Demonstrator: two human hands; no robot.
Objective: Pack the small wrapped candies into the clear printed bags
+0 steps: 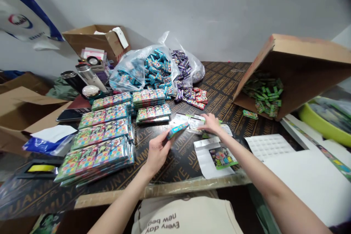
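My left hand is closed on a small blue packet, held tilted just above the dark table. To its right, my right hand reaches over flat white-and-green printed packages, touching them with thumb and fingers apart. Part of these packages lies hidden under that hand. Nearer to me, a green printed package rests on white paper. Left of my left hand stand neat stacks of colourful flat packs, and a smaller stack sits behind it.
Plastic bags of blue packets and purple packets lie at the back, beside loose red packets. A tipped cardboard box holds green packets on the right. Bottles and an open carton stand left.
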